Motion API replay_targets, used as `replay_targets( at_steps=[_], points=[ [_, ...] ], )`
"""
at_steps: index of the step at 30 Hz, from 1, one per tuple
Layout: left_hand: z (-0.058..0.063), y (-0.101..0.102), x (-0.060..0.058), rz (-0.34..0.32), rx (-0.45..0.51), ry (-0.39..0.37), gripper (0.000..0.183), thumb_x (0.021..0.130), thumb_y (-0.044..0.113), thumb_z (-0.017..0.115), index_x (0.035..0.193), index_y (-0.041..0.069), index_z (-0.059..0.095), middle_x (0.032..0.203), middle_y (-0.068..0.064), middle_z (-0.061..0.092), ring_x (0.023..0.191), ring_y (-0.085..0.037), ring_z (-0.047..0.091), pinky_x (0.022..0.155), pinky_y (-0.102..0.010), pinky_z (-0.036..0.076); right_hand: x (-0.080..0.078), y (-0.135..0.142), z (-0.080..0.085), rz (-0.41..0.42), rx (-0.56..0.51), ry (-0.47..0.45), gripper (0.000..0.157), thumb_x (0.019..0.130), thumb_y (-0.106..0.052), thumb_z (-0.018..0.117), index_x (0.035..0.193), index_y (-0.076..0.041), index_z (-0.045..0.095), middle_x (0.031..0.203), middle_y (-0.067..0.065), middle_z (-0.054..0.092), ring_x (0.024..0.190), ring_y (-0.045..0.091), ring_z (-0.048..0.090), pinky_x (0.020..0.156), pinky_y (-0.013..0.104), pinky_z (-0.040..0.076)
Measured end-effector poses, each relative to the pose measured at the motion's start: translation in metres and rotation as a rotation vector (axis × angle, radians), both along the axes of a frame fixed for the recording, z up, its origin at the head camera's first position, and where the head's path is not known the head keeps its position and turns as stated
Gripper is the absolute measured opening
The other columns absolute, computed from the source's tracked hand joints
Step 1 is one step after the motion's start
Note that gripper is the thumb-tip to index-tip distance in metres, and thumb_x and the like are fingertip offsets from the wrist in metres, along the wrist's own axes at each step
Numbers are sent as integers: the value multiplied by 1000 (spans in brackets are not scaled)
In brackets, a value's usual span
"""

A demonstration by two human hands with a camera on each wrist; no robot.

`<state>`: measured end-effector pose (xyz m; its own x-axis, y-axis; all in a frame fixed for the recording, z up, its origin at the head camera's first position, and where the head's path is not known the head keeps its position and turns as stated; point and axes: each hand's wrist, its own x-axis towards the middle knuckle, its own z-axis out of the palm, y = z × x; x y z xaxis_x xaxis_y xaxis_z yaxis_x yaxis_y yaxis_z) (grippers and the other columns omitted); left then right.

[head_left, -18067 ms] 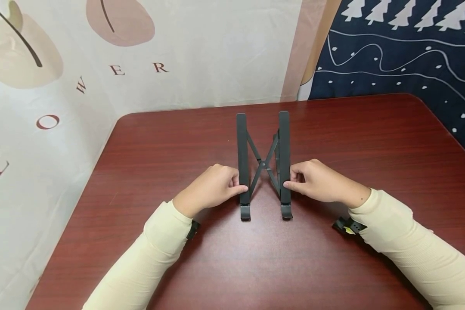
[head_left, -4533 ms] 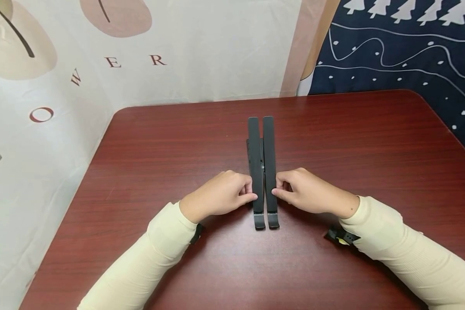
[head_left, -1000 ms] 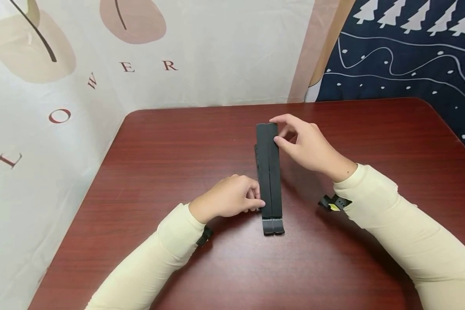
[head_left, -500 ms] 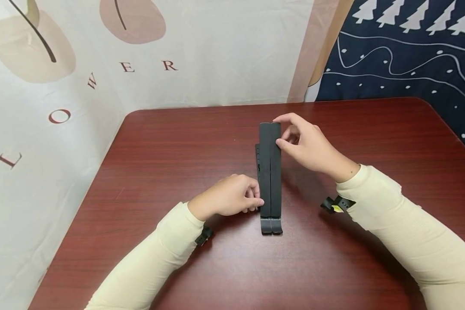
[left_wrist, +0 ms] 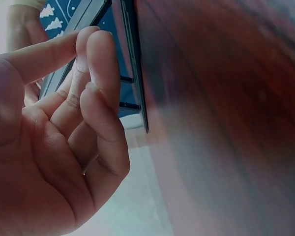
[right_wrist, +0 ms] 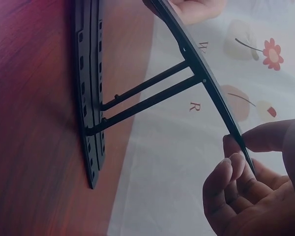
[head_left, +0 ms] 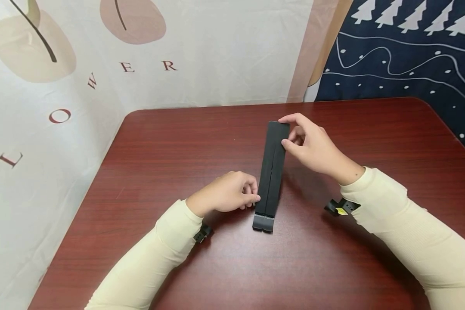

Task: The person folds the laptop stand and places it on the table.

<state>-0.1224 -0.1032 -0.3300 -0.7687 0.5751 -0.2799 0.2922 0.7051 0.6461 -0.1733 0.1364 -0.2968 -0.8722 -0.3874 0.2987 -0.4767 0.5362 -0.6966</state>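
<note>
A black folding laptop stand (head_left: 273,168) stands on the table, its two long bars side by side and its curled front lips (head_left: 263,223) toward me. My left hand (head_left: 232,191) pinches the left bar near its lower end between thumb and fingers. At the far upper end, my right hand (head_left: 314,144) holds the right bar, thumb on the side and index finger over the tip. The right wrist view shows slotted base rails (right_wrist: 83,73) along the tabletop and thin struts (right_wrist: 147,103) propping the bars up at a slant.
The reddish-brown wooden table (head_left: 170,146) has rounded far corners. Behind it hang a pale printed cloth (head_left: 224,51) and a dark blue cloth (head_left: 391,64) with white trees. Small black devices, one on each wrist (head_left: 342,207), hang below the cream sleeves.
The stand's bars, spread apart with a crossed brace earlier, now lie together. My right hand moved up to the far end. Most recently the stand has turned, its far end swinging right.
</note>
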Motion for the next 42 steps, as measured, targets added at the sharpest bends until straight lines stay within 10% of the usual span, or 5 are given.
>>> replay_targets(
  at_steps=[42],
  points=[
    [-3, -15, -17, 90, 73, -124, 6, 96, 18, 67, 93, 13, 66, 75, -6, 64, 53, -21, 63, 60, -27, 49, 33, 12, 5, -152, -192, -313, 47, 92, -4, 61, 130, -6, 33, 70, 2, 63, 55, 12, 59, 58, 27, 54]
  ],
)
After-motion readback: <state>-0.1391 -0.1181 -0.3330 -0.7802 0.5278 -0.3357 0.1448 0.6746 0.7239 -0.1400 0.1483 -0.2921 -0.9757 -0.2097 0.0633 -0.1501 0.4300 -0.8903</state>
